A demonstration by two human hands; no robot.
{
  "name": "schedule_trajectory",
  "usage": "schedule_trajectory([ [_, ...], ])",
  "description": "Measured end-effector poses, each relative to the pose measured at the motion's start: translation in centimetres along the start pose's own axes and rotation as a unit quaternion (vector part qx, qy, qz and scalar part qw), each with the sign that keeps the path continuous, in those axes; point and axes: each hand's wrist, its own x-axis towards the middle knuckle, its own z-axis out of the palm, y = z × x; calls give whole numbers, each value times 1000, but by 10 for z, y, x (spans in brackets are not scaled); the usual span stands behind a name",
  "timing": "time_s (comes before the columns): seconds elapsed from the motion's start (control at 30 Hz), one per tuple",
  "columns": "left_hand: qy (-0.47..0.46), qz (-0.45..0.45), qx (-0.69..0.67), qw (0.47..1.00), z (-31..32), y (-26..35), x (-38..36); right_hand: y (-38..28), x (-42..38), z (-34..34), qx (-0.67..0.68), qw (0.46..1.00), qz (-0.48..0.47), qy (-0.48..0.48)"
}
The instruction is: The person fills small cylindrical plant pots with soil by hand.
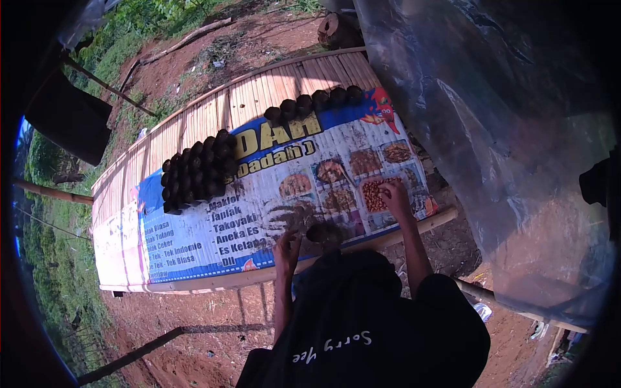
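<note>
My right hand [394, 195] is at a pinkish tray [363, 205] of reddish-brown seeds [373, 195], its fingers closed together over the seeds. Whatever the fingertips hold is too small to make out. My left hand [286, 251] is at the near edge of the table, with curled fingers; anything inside them is hidden. Just right of it stands a single dark seedling pot [319, 233]. Loose dark soil [294, 216] is spread on the banner behind this pot.
A printed banner [187, 249] covers the bamboo-slat table [200, 119]. A block of several dark pots [199, 168] stands at left, and a row of several more [314, 102] at the back. Clear plastic sheeting [491, 155] hangs at right.
</note>
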Motion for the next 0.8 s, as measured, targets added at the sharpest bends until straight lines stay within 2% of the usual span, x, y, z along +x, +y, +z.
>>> schedule_trajectory([
  [0.13,4,2,1,1000,3,-5,1,-2,-1,6,-53,997,-41,31],
  [0.37,13,36,-9,999,4,-9,3,-4,4,4,-65,997,-43,10],
  [0.43,15,39,-6,999,1,-3,3,-3,4,5,-73,994,-78,35],
  [0.5,-15,-10,-17,1000,-2,3,2,-2,4,4,-70,993,-82,49],
  [0.57,-11,-10,-22,1000,-1,2,2,0,3,7,-66,992,-88,64],
  [0.63,-8,-10,-27,1000,-3,5,1,1,1,12,48,993,-22,109],
  [0.67,-7,-8,-22,1000,-3,6,1,2,-2,14,48,993,-23,107],
  [0.73,-5,-9,-17,1000,-2,5,0,5,-7,18,192,975,47,98],
  [0.77,6,10,-21,1000,0,2,0,8,-8,22,191,976,47,96],
  [0.8,17,29,-25,999,0,0,0,9,-8,26,282,953,69,84],
])
